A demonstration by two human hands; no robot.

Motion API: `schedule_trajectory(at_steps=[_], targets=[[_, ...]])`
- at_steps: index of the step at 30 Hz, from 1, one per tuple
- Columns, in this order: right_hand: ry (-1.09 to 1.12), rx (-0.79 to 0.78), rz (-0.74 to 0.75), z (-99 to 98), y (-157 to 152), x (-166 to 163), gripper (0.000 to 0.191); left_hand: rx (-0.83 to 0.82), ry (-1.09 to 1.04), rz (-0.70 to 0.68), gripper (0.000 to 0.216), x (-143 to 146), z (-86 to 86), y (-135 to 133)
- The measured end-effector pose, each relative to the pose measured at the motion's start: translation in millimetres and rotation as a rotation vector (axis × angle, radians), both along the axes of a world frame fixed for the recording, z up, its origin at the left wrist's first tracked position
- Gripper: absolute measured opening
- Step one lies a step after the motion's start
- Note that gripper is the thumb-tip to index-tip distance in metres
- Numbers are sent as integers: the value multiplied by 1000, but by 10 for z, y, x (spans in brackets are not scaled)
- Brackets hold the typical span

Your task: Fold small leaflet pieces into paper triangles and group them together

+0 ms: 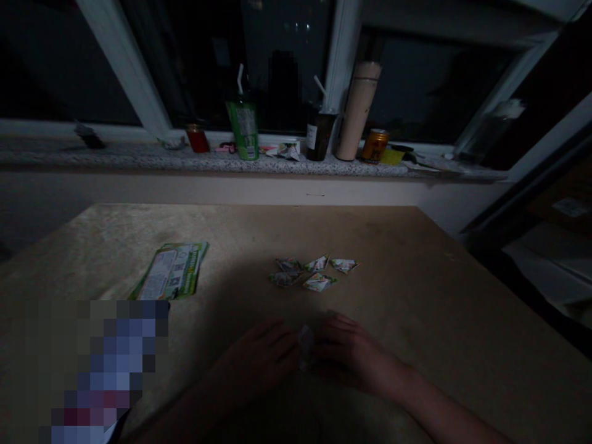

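Observation:
Low in the middle of the head view, a small pale piece of folded paper (305, 339) sits between my two hands, dim in shadow. My left hand (271, 348) is at its left side, fingers bent and closed on the edge. From the other side my right hand (345, 345) meets the paper, with its fingers curled together and the tips partly hidden. Just beyond lies a group of several small folded paper pieces, printed green and white, one of them a folded triangle (320, 282) and another a folded piece (345, 265) at the right.
A stack of green printed leaflets (173, 271) lies left on the table (398, 246). A pixelated patch covers the lower left. On the windowsill (277, 165) stand a green cup (245, 126), a dark cup (319, 135), a pink flask (358, 114) and a gold can (374, 146).

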State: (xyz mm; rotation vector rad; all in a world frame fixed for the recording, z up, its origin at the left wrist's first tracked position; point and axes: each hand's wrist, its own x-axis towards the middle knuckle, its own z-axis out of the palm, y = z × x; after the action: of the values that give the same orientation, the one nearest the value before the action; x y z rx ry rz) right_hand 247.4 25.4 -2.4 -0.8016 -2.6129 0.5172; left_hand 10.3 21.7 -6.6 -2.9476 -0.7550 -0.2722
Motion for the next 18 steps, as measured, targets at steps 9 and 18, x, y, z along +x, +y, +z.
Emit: schedule_trajectory(at_steps=[9, 18], targets=[[67, 54, -27, -53, 16, -16, 15, -81, -59, 64, 14, 54, 57, 31], [75, -30, -94, -45, 7, -68, 20, -410, -246, 224, 12, 86, 110, 30]])
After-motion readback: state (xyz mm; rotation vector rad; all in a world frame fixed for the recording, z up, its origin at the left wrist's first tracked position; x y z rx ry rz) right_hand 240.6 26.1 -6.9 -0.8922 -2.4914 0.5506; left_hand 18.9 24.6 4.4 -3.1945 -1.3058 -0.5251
